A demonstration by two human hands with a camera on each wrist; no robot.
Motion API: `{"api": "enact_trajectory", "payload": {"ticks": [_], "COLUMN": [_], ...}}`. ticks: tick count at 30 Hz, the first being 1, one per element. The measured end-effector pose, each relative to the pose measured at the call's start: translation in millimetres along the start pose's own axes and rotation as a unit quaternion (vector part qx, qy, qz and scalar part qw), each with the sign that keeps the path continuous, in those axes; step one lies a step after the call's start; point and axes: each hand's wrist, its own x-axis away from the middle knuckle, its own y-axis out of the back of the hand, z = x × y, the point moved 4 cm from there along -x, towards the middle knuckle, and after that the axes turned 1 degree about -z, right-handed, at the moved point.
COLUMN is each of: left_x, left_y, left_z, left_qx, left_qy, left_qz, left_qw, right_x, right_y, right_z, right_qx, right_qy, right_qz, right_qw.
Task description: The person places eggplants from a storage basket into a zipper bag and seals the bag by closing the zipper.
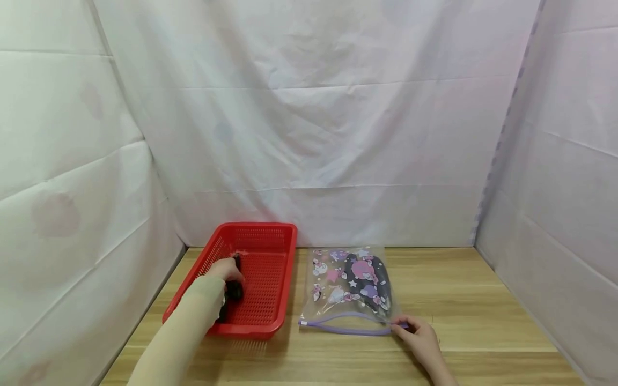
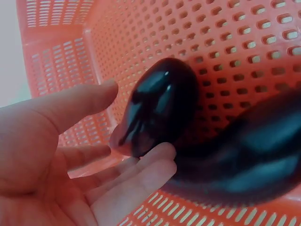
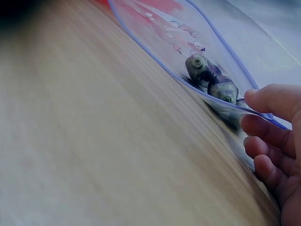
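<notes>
Inside the red basket (image 1: 263,289), my left hand (image 1: 227,271) reaches down among dark eggplants. The left wrist view has one short eggplant (image 2: 162,103) beside the spread thumb and fingers, and a longer eggplant (image 2: 240,155) to its right. The fingertips are at the edge of these eggplants, not curled round either. My right hand (image 1: 419,340) pinches the right end of the purple zip edge on a clear printed zip bag (image 1: 321,292). The bag's mouth gapes. Dark eggplants lie inside it, their stem ends (image 3: 200,63) facing the opening in the right wrist view.
The basket and bag lie side by side on a wood-grain table (image 1: 449,300). White cloth (image 1: 314,134) hangs behind the table and along both sides. The basket's raised rim surrounds the left hand.
</notes>
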Motion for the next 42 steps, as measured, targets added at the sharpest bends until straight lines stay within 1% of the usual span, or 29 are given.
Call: {"api": "enact_trajectory", "payload": {"ticks": [2,4,5,7,9,11,14,16,18,20,23,25,27,29,32,34,39,42], "left_x": [2.8,4.6,4.5,2.1,-3.8,-10.2,-14.3,-13.8,-13.3,-13.5,-13.3,-12.4,-10.6,-12.8,-13.3,-10.9,-1.6,2.2], "left_y": [-3.2,-8.6,-11.5,-16.1,-18.6,-19.0,-18.3,-18.2,-19.5,-21.4,-24.4,-23.7,-20.4,-26.3,-29.6,-27.6,-15.4,-15.1], "left_z": [3.9,8.9,10.5,11.2,9.6,5.4,3.8,3.4,3.2,2.1,1.1,2.1,6.7,0.6,-3.1,-4.1,-4.0,-2.3], "left_qx": [-0.013,0.003,0.002,0.014,0.02,0.002,0.008,0.013,0.027,0.032,0.061,0.071,0.085,0.094,0.101,0.108,0.12,0.123], "left_qy": [-0.005,0.004,0.004,0.01,0.011,0.002,0.009,0.017,0.029,0.029,0.039,0.042,0.054,0.054,0.046,0.041,0.02,0.015], "left_qz": [-0.001,0.004,0.007,0.013,0.019,0.02,0.026,0.026,0.025,0.022,0.024,0.02,0.013,0.019,0.026,0.034,0.046,0.058], "left_qw": [0.9999,1.0,1.0,0.9998,0.9996,0.9998,0.9996,0.9994,0.9989,0.9988,0.9971,0.9964,0.9949,0.9939,0.9934,0.9927,0.9916,0.9906], "right_x": [1.6,3.3,3.9,3.3,1.1,-1.0,-2.3,-2.4,-2.3,-2.6,-3.5,-4.9,-6.9,-3.8,0.1,1.3,-1.8,-1.4], "right_y": [-4.8,-8.2,-9.0,-8.5,-5.5,-1.8,-0.1,-0.4,0.8,3.2,6.6,5.8,0.7,9.0,13.8,12.9,4.8,3.3], "right_z": [-1.0,-2.5,-3.5,-3.9,-3.0,-2.4,-3.2,-5.5,-7.1,-7.3,-6.4,-5.1,-3.2,-5.0,-6.7,-6.6,-1.7,-2.5], "right_qx": [0.0,0.002,0.007,0.012,0.019,0.028,0.038,0.047,0.057,0.066,0.077,0.079,0.074,0.075,0.071,0.058,0.015,0.008], "right_qy": [0.005,0.005,0.007,0.006,0.006,0.014,0.014,0.013,0.011,0.015,0.024,0.029,0.03,0.022,0.011,0.008,0.017,0.01], "right_qz": [0.007,0.009,0.009,0.004,-0.001,-0.005,-0.004,0.0,0.005,0.009,0.012,0.015,0.02,0.016,0.006,0.0,-0.007,0.0], "right_qw": [1.0,0.9999,0.9999,0.9999,0.9998,0.9995,0.9992,0.9988,0.9983,0.9977,0.9966,0.9964,0.9966,0.9968,0.9974,0.9983,0.9997,0.9999]}}
